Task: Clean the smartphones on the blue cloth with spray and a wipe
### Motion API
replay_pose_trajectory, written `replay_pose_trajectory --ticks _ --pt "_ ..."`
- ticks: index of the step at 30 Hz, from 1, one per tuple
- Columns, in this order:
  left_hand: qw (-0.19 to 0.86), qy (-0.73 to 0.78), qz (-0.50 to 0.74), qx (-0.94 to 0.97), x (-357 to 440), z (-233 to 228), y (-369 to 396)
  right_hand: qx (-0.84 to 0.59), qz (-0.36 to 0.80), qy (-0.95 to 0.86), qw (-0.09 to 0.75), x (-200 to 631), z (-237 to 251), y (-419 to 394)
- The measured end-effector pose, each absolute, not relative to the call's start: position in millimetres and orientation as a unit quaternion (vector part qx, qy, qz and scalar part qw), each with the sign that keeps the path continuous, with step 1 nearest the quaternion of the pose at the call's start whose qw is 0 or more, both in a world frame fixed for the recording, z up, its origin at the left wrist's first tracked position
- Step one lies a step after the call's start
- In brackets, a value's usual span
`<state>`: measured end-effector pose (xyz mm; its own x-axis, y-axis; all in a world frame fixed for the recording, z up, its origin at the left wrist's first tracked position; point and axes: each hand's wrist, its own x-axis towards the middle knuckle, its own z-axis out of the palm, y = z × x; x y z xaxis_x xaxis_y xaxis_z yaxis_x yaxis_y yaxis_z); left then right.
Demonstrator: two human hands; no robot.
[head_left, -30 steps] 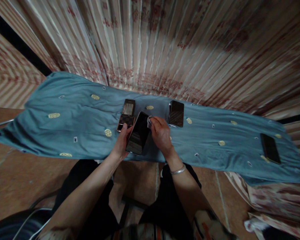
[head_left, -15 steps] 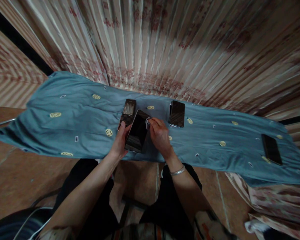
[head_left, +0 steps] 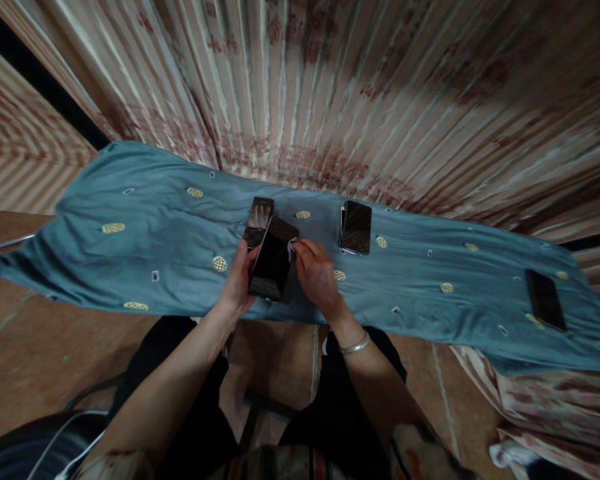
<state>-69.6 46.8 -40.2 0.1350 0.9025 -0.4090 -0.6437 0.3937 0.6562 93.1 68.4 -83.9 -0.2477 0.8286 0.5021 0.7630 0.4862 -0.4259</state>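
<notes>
Since a second ago I've raised the black phone (head_left: 272, 260) a little toward the far edge, more upright now, hiding most of the checkered one behind it. Left hand (head_left: 237, 283) clamps its left edge, thumb on the side. Right hand (head_left: 316, 277) pinches a small white cloth (head_left: 291, 249) against the phone's top right corner. Both forearms angle in over the blue-covered surface (head_left: 145, 233). Other phones: one behind (head_left: 259, 213), one right (head_left: 356, 227), one far right (head_left: 545, 300).

Blue patterned cloth (head_left: 130, 253), three other phones (head_left: 355, 227) (head_left: 545, 300) (head_left: 259, 213), striped curtain (head_left: 330, 87)
</notes>
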Motion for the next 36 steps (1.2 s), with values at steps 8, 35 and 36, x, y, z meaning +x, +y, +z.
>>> replay_pose_trajectory --ticks 8,35,36 --pt "0.729 0.402 0.531 0.159 -66.0 -37.9 46.3 -0.505 0.042 -0.788 0.350 95.6 -85.0 67.7" --pt "0.729 0.389 0.532 0.183 -64.5 -45.1 45.6 -0.496 0.043 -0.794 0.349 92.4 -81.8 59.6" --pt "0.728 0.387 0.535 0.185 -65.4 -46.1 46.1 -0.495 0.046 -0.795 0.348 91.0 -81.5 58.2"
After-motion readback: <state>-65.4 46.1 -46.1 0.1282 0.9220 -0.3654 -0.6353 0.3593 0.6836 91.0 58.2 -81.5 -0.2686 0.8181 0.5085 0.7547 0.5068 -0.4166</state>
